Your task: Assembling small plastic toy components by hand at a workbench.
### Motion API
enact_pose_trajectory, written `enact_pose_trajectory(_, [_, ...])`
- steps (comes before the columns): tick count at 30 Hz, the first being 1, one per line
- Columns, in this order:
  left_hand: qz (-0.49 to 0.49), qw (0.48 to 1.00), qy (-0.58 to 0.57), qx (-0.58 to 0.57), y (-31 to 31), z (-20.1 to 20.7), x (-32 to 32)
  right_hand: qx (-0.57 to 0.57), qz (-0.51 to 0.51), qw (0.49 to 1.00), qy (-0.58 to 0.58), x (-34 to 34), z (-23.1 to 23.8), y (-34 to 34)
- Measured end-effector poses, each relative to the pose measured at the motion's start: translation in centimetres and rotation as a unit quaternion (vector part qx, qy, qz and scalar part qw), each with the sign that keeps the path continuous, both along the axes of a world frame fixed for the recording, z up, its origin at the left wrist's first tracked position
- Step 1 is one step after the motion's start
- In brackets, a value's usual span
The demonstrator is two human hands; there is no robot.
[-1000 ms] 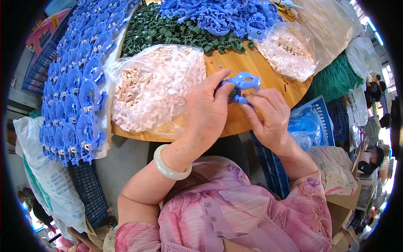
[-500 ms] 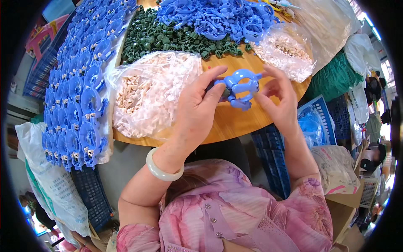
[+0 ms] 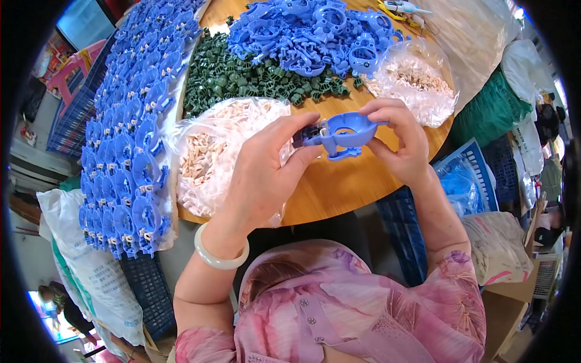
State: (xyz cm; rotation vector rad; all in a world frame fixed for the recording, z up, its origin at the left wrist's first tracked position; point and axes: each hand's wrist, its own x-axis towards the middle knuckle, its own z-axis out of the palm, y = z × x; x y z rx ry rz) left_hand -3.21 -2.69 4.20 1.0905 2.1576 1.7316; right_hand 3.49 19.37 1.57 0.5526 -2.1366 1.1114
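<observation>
A blue plastic toy part [image 3: 354, 127] with a rounded, hollow shell is held between my hands above the table's front. My left hand [image 3: 263, 175] pinches its left end between thumb and fingers, where a small dark piece [image 3: 307, 134] sits against the blue. On the other side, my right hand [image 3: 402, 142] grips the shell's right edge with thumb and fingertips. Small pale bits show where the dark piece meets the shell; their kind cannot be made out. Behind them lie a heap of dark green plastic pieces [image 3: 242, 78] and a pile of blue plastic parts [image 3: 296, 36].
An open clear bag of small cream-coloured pieces [image 3: 203, 160] lies beside my left hand. A second such bag [image 3: 417, 81] is at the right. Rows of blue parts cover a board [image 3: 172, 181] at the left. Crates and sacks surround the round wooden table [image 3: 327, 193].
The blue part has turned, so its hollow side now faces up. My right hand has closed onto its right edge; my left hand keeps its hold at the left end.
</observation>
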Motion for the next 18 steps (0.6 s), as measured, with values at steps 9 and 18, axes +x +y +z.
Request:
enact_pose_trajectory(9, [0.036, 0.989, 0.077, -0.124, -1.2, 4.5, -2.2, 0.037, 0.011, 0.999, 0.009, -2.3, 2.6, 0.1])
enact_pose_trajectory(18, [0.087, 0.959, 0.235, -0.128, -4.6, 7.4, -6.8, 0.083, 0.020, 0.988, -0.131, -5.3, 3.5, 1.2])
